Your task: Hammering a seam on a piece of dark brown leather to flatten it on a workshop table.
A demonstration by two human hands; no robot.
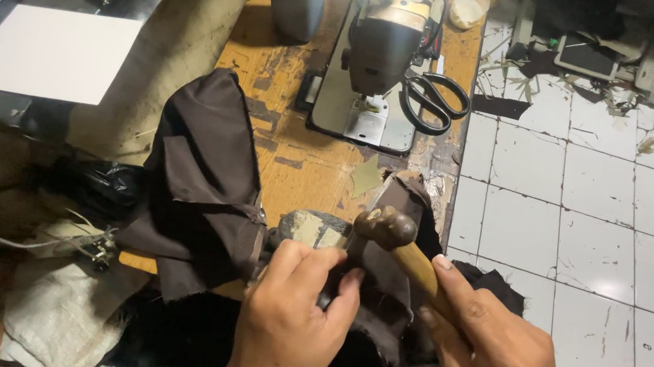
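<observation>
From the head view, looking down, the right hand (498,357) has its fingers wrapped tight around the pale wooden handle of a hammer (394,236), with the first finger lying along the handle. The dark round hammer head sits just above and beside the fingers of the left hand (295,312). The left hand's fingers are curled together and pinch a fold of dark brown cloth (205,189) down on a small grey block (310,227) at the near edge of the desk (308,162). The cloth spreads away from the left fingers to the far left and also hangs under both hands. The hammer head is very close to the left fingertips, so a hit that lands a bit off could smack a finger. That looks like the biggest risk. The cloth could also slip out from under the pinching fingers, and then the fold would be hit in the wrong spot. The block sits right at the desk edge, so a hard knock might push it off. Far past the fingers stand a sewing machine (382,50) and black scissors (436,100), well apart from both hands. To the right of the right hand is white tiled floor (607,224).
</observation>
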